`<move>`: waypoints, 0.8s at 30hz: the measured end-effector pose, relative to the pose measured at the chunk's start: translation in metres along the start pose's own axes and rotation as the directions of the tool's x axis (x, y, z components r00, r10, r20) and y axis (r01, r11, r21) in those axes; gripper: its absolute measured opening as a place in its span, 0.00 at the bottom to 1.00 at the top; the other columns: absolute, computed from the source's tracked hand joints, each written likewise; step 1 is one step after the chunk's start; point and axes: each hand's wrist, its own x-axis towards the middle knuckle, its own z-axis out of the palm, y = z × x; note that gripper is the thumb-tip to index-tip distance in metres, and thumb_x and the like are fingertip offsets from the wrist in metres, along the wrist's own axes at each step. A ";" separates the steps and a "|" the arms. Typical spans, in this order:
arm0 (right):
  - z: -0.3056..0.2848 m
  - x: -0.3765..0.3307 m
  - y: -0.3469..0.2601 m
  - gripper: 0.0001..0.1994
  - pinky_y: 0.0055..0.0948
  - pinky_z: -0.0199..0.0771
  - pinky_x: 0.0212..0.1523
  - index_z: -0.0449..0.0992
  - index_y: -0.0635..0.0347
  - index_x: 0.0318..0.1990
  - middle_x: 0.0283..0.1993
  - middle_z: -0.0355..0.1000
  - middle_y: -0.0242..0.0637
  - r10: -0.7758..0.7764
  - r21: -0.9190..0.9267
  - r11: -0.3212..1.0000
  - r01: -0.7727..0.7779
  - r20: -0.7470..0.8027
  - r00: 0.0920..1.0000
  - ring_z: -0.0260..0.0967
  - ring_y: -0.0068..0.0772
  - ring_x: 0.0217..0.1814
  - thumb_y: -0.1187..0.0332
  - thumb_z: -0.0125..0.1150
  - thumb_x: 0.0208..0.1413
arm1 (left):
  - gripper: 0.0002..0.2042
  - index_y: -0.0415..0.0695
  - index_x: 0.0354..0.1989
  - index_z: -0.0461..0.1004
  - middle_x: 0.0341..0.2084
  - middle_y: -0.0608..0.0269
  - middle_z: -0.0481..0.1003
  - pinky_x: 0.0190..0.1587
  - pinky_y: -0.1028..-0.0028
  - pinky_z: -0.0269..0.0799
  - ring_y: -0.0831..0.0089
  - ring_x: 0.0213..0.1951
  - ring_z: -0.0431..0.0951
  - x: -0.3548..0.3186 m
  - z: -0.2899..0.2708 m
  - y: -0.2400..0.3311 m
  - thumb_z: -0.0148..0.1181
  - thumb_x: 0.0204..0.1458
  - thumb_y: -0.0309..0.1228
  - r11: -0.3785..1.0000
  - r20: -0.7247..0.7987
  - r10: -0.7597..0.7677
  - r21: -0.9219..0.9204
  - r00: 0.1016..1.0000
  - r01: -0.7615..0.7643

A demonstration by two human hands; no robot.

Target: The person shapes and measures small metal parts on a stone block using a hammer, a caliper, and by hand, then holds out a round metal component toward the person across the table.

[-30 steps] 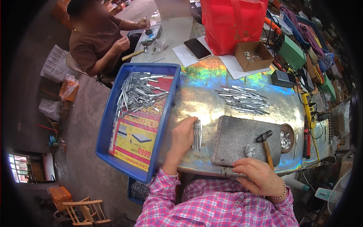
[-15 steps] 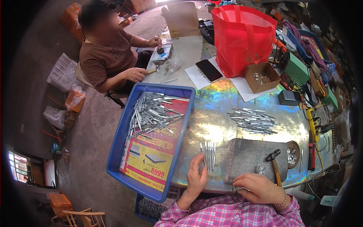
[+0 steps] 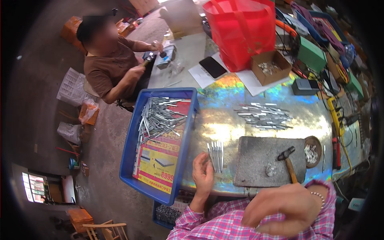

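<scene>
My left hand [image 3: 203, 173] rests on the metal table beside a short row of slim silver rods [image 3: 216, 156]. Its fingers are loosely bent and slightly apart, close to the leftmost rod, with nothing visibly held. In front of my body my right hand [image 3: 282, 208] is raised and blurred, its fingers bent; whether anything is in them cannot be made out. A dark grey slab [image 3: 256, 160] lies beyond it, bearing a wooden-handled hammer [image 3: 291, 168] and a small clear lump [image 3: 272, 170]. A loose pile of similar rods [image 3: 263, 116] lies farther back.
A blue tray [image 3: 191, 120] with many rods stands left. Right of the slab is a round bowl [image 3: 319, 162] of small silver pieces. Behind are a red bag [image 3: 244, 36], a phone [image 3: 213, 68] and a cardboard box [image 3: 276, 78]. A co-worker [image 3: 112, 66] sits far left.
My right hand has lifted off the slab's near edge toward my body. My left hand has shifted slightly left of the rods. The co-worker's hammer has come up. The whole view has shifted slightly.
</scene>
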 end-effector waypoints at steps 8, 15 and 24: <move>0.017 0.036 -0.056 0.07 0.28 0.69 0.33 0.69 0.65 0.38 0.26 0.66 0.39 -0.100 0.286 0.951 0.121 -0.086 0.991 0.67 0.35 0.27 0.74 0.52 0.53 | 0.17 0.36 0.55 0.62 0.58 0.54 0.61 0.57 0.70 0.65 0.68 0.57 0.66 0.005 0.014 0.006 0.49 0.56 0.17 0.998 0.004 0.057 0.027 0.998 -0.058; 0.015 0.039 -0.019 0.08 0.31 0.69 0.35 0.69 0.68 0.40 0.29 0.70 0.40 -0.132 -0.034 0.991 0.133 0.021 0.991 0.69 0.32 0.31 0.74 0.52 0.54 | 0.18 0.36 0.56 0.62 0.58 0.54 0.61 0.57 0.69 0.65 0.68 0.56 0.66 0.002 0.010 0.008 0.48 0.55 0.17 0.999 0.004 0.040 -0.024 0.999 -0.040; -0.031 -0.059 0.051 0.11 0.30 0.71 0.39 0.70 0.65 0.42 0.36 0.70 0.43 0.111 -0.462 0.821 -0.335 -0.448 0.887 0.71 0.39 0.37 0.80 0.58 0.49 | 0.18 0.39 0.53 0.65 0.56 0.54 0.61 0.56 0.71 0.67 0.68 0.56 0.67 0.000 0.005 0.011 0.49 0.53 0.15 0.997 0.025 0.008 0.076 1.000 -0.009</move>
